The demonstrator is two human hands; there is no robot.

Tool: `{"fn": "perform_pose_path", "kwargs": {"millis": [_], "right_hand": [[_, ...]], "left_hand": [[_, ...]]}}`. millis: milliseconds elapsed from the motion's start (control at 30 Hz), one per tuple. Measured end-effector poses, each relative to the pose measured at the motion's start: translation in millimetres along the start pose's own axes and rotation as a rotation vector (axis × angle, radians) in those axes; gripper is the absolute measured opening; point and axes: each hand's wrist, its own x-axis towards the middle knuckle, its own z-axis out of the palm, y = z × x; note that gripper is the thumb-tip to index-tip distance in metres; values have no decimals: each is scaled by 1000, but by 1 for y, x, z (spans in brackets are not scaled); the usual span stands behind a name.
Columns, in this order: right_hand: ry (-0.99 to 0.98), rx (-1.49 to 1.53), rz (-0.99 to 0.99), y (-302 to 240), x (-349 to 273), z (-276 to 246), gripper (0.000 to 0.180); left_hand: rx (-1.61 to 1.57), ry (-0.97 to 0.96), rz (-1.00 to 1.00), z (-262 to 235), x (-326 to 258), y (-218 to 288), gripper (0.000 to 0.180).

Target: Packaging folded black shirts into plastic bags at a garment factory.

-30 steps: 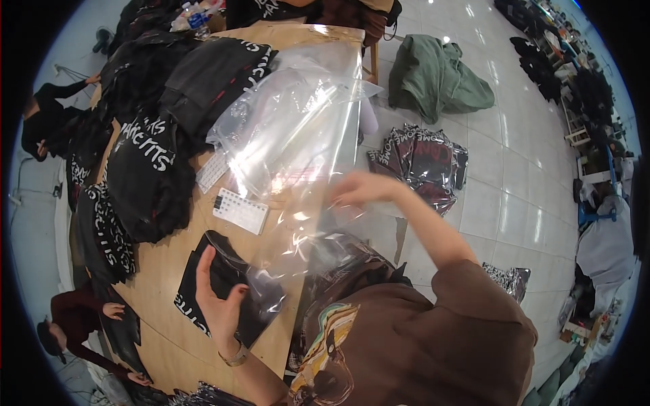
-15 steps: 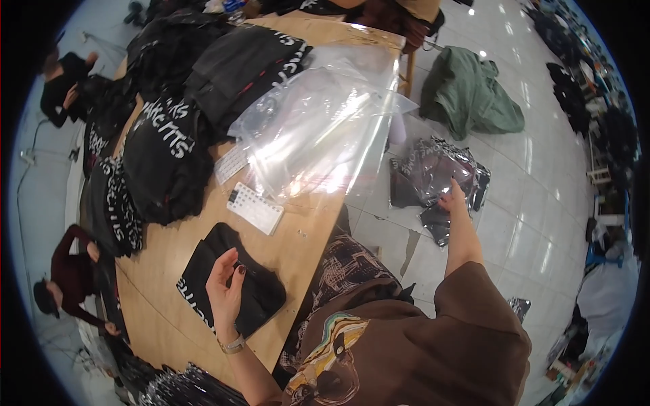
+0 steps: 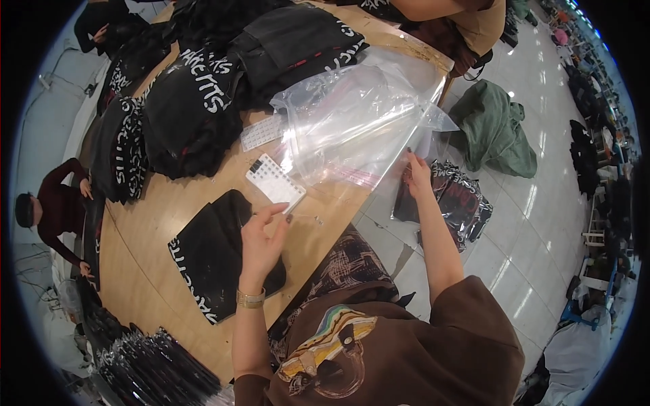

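Your folded black garment [image 3: 206,250], soft and matte with white lettering along its left edge, lies on the smooth wooden tabletop [image 3: 139,267]. Above its right side, your left hand [image 3: 261,242] has fingers slightly parted, nothing visible between them, by a white label sheet [image 3: 272,177]. Farther upper right of the garment lie flat, glossy clear bags [image 3: 359,115]; beside them your right hand [image 3: 418,177] half-curls, its hold unclear. Well right of the garment, shiny wrappers [image 3: 467,196] contain dark clothing.
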Motion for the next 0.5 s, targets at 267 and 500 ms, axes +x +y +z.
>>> {"fn": "perform_pose_path", "kwargs": {"millis": [267,500], "right_hand": [[85,-469,-565,-33,-6,-19,22],[339,-1371,-969,-78,-53,-8,19]], "left_hand": [[17,-281,356,98,41,43,18],[535,0,644,190,84,9,24]]}}
